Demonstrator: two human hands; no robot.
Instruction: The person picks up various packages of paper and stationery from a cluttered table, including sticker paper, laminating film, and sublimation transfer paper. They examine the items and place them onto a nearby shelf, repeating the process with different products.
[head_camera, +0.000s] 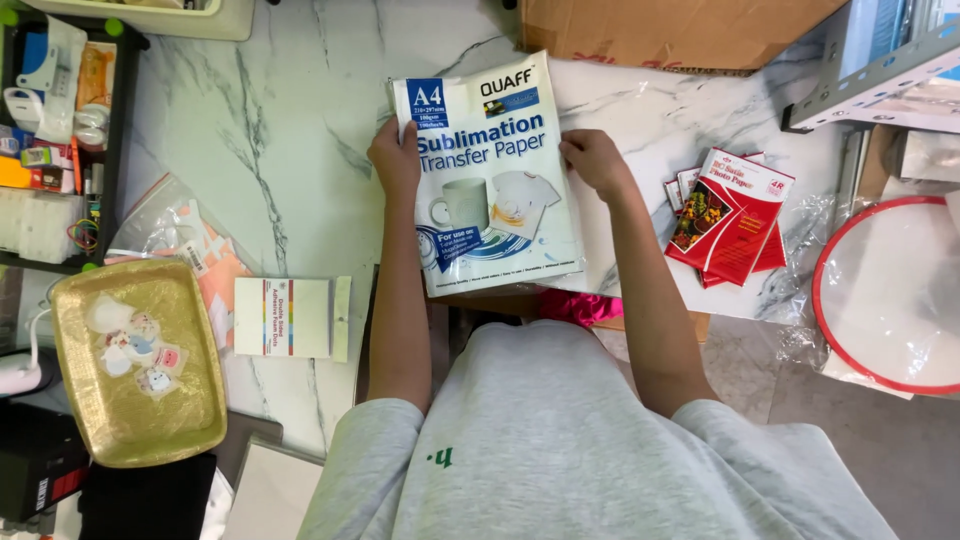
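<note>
The left hand and right hand gripped the side edges of a glossy paper pack, fingers curled behind it, above the marble table, near red packets.

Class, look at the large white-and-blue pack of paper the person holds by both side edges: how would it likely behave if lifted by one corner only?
The pack of paper is thin, flat and glossy-wrapped, so it would probably sag and could slip. The left hand and right hand grip opposite edges, which suggests it handles best supported on two sides. It looks light for its area.

Both hands, left hand and right hand, hold a paper pack (white-and-blue) over the marble table.
</note>
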